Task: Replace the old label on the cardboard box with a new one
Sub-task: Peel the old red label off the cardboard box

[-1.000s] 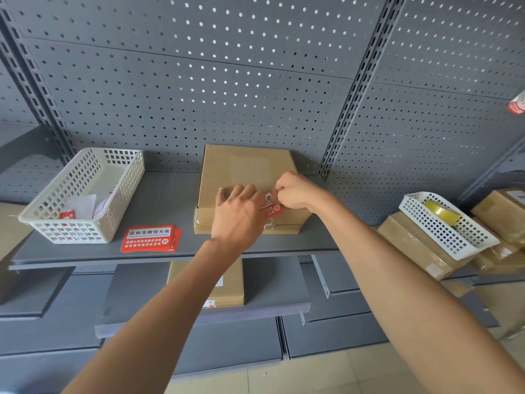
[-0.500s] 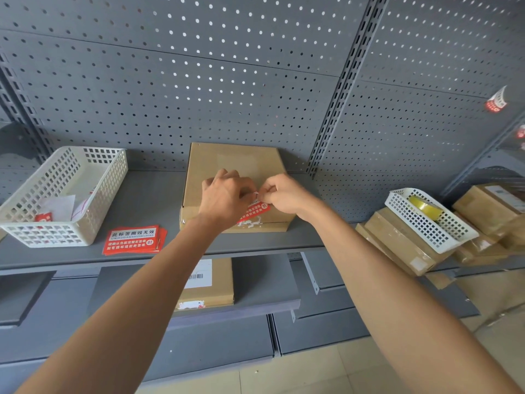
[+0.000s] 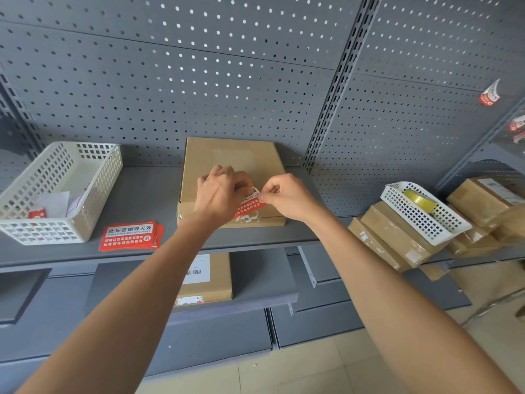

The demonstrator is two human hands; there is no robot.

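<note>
A flat cardboard box (image 3: 235, 157) lies on the grey shelf (image 3: 150, 189), against the pegboard back. A red and white label (image 3: 247, 207) sits over the box's front edge, with torn white scraps below it. My right hand (image 3: 287, 196) pinches the label's upper right corner between thumb and fingers. My left hand (image 3: 220, 193) rests on the box top at the label's left end, fingers curled and hiding part of it. A small stack of new red labels (image 3: 129, 236) lies on the shelf left of the box.
A white perforated basket (image 3: 56, 194) with paper scraps stands at the left. At the right, a second white basket (image 3: 423, 214) with a yellow tape roll (image 3: 420, 199) rests on stacked cardboard boxes (image 3: 397, 240). Another labelled box (image 3: 206, 277) lies on the lower shelf.
My left hand slid from the box's front edge up onto its top. More of the red label now shows between my hands. The camera view shifted slightly.
</note>
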